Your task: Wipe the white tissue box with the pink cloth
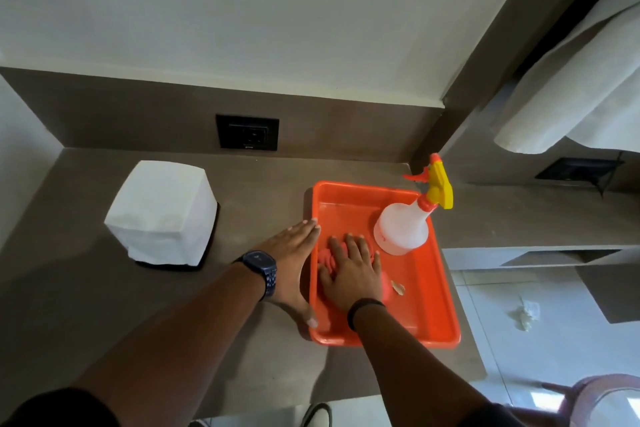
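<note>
Step in hand, as judged: cloth pickup. The right hand [351, 272] lies flat, fingers spread, on the pink cloth [327, 258] inside the orange tray [429, 291]; the left hand [294, 250], fingers together, braces the tray's left rim. The white tissue box [162, 211] stands well left; next, close the fingers on the cloth, lift, and carry it left.

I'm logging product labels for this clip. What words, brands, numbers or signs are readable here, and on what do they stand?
None can be read.
Watch face: a faint mark shows, too small and blurred to read.
Wall socket: a tiny pale mark at its lower edge, unreadable.
Spray bottle, white tissue box and orange tray: no print visible on the sides shown.
</note>
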The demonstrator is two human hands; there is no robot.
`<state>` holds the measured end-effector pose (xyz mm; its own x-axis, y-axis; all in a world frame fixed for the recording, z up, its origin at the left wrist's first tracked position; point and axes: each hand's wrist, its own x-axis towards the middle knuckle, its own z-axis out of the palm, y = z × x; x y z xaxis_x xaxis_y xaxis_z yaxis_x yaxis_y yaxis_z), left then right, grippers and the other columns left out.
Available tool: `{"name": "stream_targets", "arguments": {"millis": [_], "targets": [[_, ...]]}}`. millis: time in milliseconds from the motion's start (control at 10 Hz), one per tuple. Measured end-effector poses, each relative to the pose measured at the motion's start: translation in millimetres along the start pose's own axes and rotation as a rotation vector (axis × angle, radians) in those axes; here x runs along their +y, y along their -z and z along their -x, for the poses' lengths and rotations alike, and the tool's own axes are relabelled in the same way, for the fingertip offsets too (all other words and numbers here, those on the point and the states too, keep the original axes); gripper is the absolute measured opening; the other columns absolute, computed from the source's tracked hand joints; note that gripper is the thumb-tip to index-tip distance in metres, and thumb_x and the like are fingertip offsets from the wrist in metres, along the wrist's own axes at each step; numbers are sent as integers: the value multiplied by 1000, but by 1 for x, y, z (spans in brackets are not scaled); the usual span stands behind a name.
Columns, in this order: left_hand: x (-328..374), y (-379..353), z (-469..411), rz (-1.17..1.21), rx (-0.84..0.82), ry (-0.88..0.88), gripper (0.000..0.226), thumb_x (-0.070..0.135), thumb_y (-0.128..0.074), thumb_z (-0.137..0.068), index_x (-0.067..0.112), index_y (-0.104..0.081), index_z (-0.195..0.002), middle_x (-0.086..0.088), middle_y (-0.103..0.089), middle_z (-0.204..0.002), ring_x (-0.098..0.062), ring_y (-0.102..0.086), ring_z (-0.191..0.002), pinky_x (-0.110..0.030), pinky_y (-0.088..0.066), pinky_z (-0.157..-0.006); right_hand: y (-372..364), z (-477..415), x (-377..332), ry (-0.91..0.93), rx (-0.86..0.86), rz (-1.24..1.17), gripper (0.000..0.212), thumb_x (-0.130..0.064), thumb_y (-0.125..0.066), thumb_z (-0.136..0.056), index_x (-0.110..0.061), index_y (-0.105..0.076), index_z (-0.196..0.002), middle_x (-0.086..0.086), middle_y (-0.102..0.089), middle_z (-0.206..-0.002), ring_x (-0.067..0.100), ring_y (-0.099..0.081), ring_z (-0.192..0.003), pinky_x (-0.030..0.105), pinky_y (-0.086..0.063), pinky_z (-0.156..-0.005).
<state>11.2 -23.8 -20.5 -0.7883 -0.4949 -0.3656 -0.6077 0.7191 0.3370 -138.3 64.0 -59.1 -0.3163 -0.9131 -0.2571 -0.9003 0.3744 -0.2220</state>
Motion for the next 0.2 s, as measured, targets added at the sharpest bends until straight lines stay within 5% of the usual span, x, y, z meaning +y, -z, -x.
{"name": "stream_targets", "arguments": {"millis": [200], "targets": [[12, 18, 15, 19, 70, 37, 153, 84, -71, -41, 19, 18, -146, -5, 18, -157, -20, 13, -142, -35, 5, -111, 26, 4, -3, -20, 245, -203, 68, -53, -43, -91, -26, -30, -152, 6, -27, -163, 28, -10, -153, 50, -9, -122]]}}
